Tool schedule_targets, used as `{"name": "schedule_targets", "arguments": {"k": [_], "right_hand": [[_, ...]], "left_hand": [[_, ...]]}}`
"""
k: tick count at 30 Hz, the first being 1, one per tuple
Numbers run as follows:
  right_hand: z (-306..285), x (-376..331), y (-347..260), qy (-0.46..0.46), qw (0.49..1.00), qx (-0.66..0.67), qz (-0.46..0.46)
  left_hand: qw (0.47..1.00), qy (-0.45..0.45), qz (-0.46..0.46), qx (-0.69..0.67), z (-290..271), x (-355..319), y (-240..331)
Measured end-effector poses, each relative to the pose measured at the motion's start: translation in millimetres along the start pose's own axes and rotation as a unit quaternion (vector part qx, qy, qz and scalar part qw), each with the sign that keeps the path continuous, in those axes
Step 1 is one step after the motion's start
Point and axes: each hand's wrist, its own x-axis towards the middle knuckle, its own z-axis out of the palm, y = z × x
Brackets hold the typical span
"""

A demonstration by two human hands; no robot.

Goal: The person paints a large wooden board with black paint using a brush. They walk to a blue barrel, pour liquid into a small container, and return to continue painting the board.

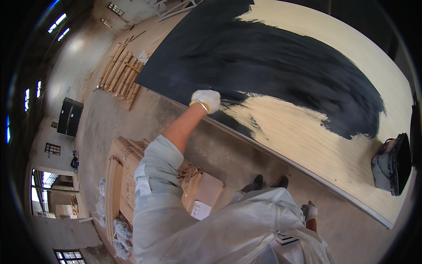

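The board (pixel 281 116) fills the upper right; the left hand (pixel 206 101) is at its dark edge, upper middle; the right hand (pixel 310 212) hangs lower right; I cannot tell if either is spread or pinching; the bucket (pixel 385 167) sits far right, maybe to stay off the dark paint (pixel 263 61).

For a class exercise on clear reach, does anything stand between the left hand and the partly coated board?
Nothing visible does: the gloved left hand is at the near edge of the board, by its dark coating. Whether it grips anything is hidden.
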Motion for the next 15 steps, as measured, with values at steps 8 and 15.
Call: {"name": "schedule_targets", "arguments": {"k": [8,15], "right_hand": [[-1,-16,0,0.017,0.999,0.008,-0.028],[-70,1,34,0.073,0.997,-0.005,0.007]], "left_hand": [[0.998,-0.058,-0.025,-0.010,-6,-60,-21],[0.998,-0.051,0.012,0.022,-5,-74,-18]]}}
